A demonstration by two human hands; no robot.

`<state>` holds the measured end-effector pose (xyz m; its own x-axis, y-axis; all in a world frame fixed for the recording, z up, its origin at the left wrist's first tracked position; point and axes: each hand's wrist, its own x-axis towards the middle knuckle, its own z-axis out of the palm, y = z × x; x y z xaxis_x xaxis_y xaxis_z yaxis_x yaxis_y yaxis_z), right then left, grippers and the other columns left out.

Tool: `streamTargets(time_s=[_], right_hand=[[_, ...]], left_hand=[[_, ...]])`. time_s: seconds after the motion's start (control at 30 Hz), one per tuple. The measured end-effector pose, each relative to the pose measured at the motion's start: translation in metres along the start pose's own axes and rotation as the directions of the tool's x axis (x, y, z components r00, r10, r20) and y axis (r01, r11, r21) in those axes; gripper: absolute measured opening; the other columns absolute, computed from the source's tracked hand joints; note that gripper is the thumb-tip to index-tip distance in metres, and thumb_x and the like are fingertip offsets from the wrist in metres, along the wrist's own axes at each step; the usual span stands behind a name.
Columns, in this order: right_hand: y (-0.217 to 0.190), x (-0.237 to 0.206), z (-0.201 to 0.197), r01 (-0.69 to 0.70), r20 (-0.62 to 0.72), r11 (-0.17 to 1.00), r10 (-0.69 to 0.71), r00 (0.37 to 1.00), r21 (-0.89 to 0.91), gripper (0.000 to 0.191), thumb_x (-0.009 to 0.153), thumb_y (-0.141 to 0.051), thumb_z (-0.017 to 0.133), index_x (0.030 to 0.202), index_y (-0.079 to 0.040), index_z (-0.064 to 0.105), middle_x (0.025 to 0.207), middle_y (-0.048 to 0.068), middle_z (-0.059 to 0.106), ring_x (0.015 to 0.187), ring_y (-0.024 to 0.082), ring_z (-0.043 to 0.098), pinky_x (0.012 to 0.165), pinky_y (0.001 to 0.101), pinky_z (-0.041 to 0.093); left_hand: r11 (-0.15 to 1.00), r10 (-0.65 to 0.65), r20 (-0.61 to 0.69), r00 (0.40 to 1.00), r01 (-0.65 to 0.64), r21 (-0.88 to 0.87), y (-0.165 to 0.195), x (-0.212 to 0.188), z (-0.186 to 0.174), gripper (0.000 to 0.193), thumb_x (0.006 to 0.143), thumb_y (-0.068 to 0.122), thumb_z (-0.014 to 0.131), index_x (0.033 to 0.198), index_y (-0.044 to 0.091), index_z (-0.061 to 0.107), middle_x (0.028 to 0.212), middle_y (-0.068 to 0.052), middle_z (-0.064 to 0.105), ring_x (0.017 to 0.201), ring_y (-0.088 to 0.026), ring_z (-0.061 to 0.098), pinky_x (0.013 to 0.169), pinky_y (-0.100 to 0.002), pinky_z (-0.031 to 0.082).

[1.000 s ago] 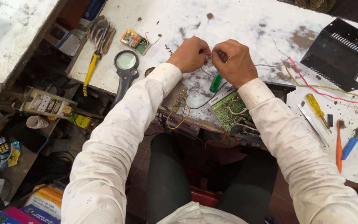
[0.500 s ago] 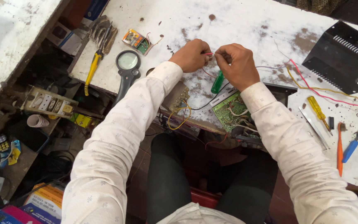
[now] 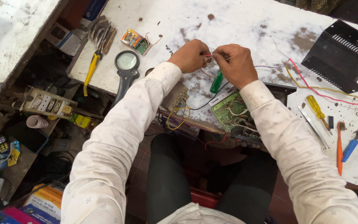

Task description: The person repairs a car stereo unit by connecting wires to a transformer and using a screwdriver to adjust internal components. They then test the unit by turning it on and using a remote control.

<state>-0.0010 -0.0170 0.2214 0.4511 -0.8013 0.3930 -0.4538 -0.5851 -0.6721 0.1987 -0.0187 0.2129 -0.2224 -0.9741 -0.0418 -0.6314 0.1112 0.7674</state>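
Near twelve o'clock on the stained white workbench (image 3: 245, 25), the left hand (image 3: 190, 56) and right hand (image 3: 235, 62) meet, fingertips of both pinching a thin pink wire (image 3: 207, 55) stretched between them. It looks light, limp and easily kinked, best gripped close to its end; the tip is probably bare, though too small to tell. A green-handled screwdriver (image 3: 216, 81) and green circuit board (image 3: 228, 110) lie at six o'clock below.

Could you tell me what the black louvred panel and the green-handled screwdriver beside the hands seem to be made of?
Black panel: probably sheet metal with matte black paint, judging by its thin bent edge and punched slots. Green-handled screwdriver: the handle looks like translucent glossy plastic; its shaft is hidden.
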Motion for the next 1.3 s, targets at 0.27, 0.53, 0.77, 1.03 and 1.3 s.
streamTargets(time_s=[0.27,0.53,0.77,1.03,1.3], right_hand=[[0.009,0.014,-0.003,-0.466,0.241,0.779,0.399,0.885,0.420,0.019,0.096,-0.013,0.071,0.095,0.005,0.075,0.083,0.011,0.076,0.067,0.012,0.073,0.062,0.0255,0.062],[-0.017,-0.002,-0.018,0.254,0.034,0.936,-0.254,0.967,-0.242,0.010,0.097,-0.005,0.069,0.107,-0.002,0.072,0.100,0.011,0.072,0.086,0.025,0.071,0.072,0.0353,0.058],[-0.006,-0.004,-0.012,0.435,0.202,0.735,-0.389,0.899,-0.520,0.010,0.094,-0.004,0.068,0.104,-0.005,0.066,0.096,0.010,0.068,0.094,0.028,0.068,0.078,0.0379,0.056],[0.023,0.021,0.015,-0.701,0.375,0.459,0.614,0.695,0.546,0.017,0.094,-0.010,0.067,0.080,0.000,0.065,0.073,0.010,0.062,0.063,0.022,0.059,0.054,0.0354,0.044],[-0.005,0.004,-0.006,0.303,0.067,0.909,-0.297,0.953,-0.287,0.018,0.093,-0.006,0.065,0.110,0.001,0.067,0.094,0.016,0.066,0.082,0.029,0.065,0.072,0.0394,0.054]], left_hand=[[0.999,0.032,-0.022,0.999,-0.031,0.025,0.000,-0.001,-0.001,0.013,0.088,0.011,0.069,0.094,0.003,0.078,0.079,-0.009,0.076,0.072,-0.020,0.073,0.069,-0.036,0.056],[0.998,0.038,-0.005,0.999,-0.038,-0.041,-0.004,0.002,-0.003,0.013,0.089,0.010,0.067,0.090,0.003,0.078,0.077,-0.008,0.077,0.073,-0.017,0.074,0.071,-0.033,0.057],[0.999,0.040,-0.014,0.999,-0.040,-0.027,0.000,-0.002,-0.008,0.011,0.085,0.007,0.070,0.090,0.004,0.079,0.077,-0.008,0.077,0.072,-0.017,0.074,0.069,-0.033,0.057],[0.987,0.157,-0.148,0.976,-0.152,0.048,-0.001,-0.002,-0.006,0.019,0.083,0.002,0.068,0.099,0.001,0.078,0.084,-0.017,0.077,0.070,-0.023,0.074,0.069,-0.035,0.060],[0.992,0.126,-0.162,0.979,-0.128,0.002,-0.011,-0.001,-0.009,0.018,0.082,0.005,0.068,0.097,0.001,0.079,0.084,-0.018,0.077,0.071,-0.026,0.075,0.071,-0.036,0.059]])
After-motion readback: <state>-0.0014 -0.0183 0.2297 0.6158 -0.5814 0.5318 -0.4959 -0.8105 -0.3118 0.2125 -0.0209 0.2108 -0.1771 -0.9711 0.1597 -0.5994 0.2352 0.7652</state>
